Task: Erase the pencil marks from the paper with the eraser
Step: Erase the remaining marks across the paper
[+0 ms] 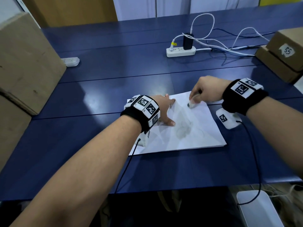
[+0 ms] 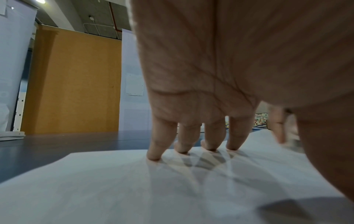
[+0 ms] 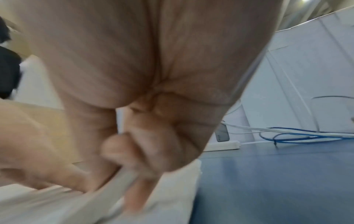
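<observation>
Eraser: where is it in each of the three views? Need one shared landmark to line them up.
Head: the eraser is right of centre, pinched by the right hand, its tip on the far part of the paper.
Left wrist: a blurred pale shape at right, behind the left hand; probably the eraser.
Right wrist: low, left of centre, between the fingers.
Shared landmark: the paper.

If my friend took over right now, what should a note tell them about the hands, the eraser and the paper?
Left hand: open, fingers spread, pressing the paper flat on the blue table.
Right hand: grip pinching the eraser, its tip down on the paper's far part.
Done: hard to tell what is already rubbed out.
Left: grey pencil marks smudged mid-sheet, nearer than the eraser. Keep the paper pinned and rub there next.
</observation>
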`<state>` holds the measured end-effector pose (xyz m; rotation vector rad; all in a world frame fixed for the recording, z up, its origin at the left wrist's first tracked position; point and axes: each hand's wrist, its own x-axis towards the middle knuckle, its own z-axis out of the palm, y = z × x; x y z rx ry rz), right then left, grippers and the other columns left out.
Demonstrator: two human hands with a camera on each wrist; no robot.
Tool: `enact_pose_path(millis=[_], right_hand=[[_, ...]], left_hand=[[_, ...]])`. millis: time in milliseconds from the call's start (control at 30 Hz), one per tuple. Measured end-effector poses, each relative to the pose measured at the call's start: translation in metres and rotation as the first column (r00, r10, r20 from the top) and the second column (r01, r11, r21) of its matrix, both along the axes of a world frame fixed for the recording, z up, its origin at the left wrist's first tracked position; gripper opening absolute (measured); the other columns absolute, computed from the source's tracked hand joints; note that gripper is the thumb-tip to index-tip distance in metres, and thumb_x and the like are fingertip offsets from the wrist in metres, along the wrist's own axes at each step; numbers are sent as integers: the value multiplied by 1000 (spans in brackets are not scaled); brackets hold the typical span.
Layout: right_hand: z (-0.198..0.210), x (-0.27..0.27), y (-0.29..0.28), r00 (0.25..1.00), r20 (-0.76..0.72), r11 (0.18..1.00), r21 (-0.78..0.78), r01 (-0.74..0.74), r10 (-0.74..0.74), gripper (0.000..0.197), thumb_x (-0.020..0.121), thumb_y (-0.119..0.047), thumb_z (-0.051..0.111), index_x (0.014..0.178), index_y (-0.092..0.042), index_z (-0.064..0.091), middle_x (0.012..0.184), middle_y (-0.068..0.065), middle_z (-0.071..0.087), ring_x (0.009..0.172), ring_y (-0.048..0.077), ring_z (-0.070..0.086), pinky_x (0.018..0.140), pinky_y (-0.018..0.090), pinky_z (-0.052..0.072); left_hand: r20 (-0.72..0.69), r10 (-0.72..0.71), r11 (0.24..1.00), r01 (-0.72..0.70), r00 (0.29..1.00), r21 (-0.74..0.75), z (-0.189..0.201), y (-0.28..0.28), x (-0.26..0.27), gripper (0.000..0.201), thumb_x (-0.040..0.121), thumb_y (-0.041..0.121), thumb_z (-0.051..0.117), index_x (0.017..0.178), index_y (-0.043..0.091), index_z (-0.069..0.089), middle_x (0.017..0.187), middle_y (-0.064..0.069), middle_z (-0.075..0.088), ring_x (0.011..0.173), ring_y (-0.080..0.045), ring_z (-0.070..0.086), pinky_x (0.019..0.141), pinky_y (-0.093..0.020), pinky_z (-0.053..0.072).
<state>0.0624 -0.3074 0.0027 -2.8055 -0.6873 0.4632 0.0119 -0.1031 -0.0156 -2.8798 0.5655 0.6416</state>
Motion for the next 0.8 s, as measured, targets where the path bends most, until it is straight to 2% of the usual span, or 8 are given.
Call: enact_pose_path(millis=[100, 200, 300, 367, 467, 533, 667, 800], right_hand=[[-3, 5, -2, 989, 127, 997, 35, 75, -78, 12, 80, -31, 73, 89, -27, 80, 82, -4, 75, 73, 12, 58, 68, 23, 42], [1, -7, -3, 997, -66, 999, 26, -28, 29, 8, 77, -33, 77, 83, -29, 80, 67, -6, 71, 56, 6, 54, 59, 20, 41], [2, -17, -4, 968, -232, 995, 8, -99, 98, 4, 77, -30, 76, 79, -28, 79, 62, 0, 68, 47, 12, 47, 57, 24, 42], [0, -9, -4, 995, -91, 1000, 6, -29, 30, 5, 77, -31, 76, 80, -28, 79, 58, -9, 67, 52, 11, 53, 59, 24, 43], [-3, 2, -7, 990, 123, 997, 23, 70, -73, 12, 81, -32, 73, 90, -26, 79, 75, -12, 70, 78, 15, 61, 69, 23, 40], [-3, -1, -9, 995, 91, 998, 31, 48, -51, 10, 83, -29, 72, 90, -27, 79, 67, -17, 66, 74, 8, 62, 63, 19, 40], [2, -19, -9, 973, -205, 994, 20, -104, 106, 5, 82, -25, 76, 84, -29, 78, 50, -12, 58, 42, 4, 44, 49, 13, 36], [-1, -6, -6, 1000, 26, 1000, -11, -12, 12, 8, 81, -29, 74, 88, -28, 78, 66, -13, 67, 60, 6, 56, 61, 21, 40]], left_hand=[[1, 4, 1000, -4, 1000, -5, 0, 0, -1, 102, 79, 64, 67, 157, 25, 14, 164, -2, 12, 139, -27, 36, 103, -39, 38], [0, -5, 1000, 5, 1000, 4, 0, 0, -1, 104, 80, 64, 66, 157, 23, 11, 164, -3, 10, 140, -28, 35, 103, -40, 38], [0, -7, 1000, 7, 1000, -1, 1, 0, 0, 105, 80, 64, 66, 157, 22, 10, 164, -4, 11, 141, -28, 34, 104, -39, 38], [-2, -7, 1000, 7, 1000, -6, 1, 0, -1, 104, 80, 63, 66, 157, 22, 10, 164, -4, 9, 142, -27, 33, 105, -39, 37], [-3, -3, 1000, 3, 1000, -16, 1, 1, -2, 102, 80, 62, 67, 157, 23, 12, 164, -4, 9, 142, -27, 32, 105, -38, 36], [1, -7, 1000, 7, 1000, -13, 1, 1, -2, 102, 81, 63, 66, 157, 23, 12, 164, -4, 9, 142, -27, 32, 105, -38, 36], [1, -10, 1000, 10, 1000, -7, 2, 0, -1, 104, 81, 63, 66, 158, 22, 9, 164, -5, 8, 144, -27, 29, 108, -39, 34], [-7, -11, 1000, 11, 1000, 0, 3, 0, -2, 103, 81, 62, 66, 157, 21, 11, 164, -5, 9, 142, -27, 33, 105, -39, 37]])
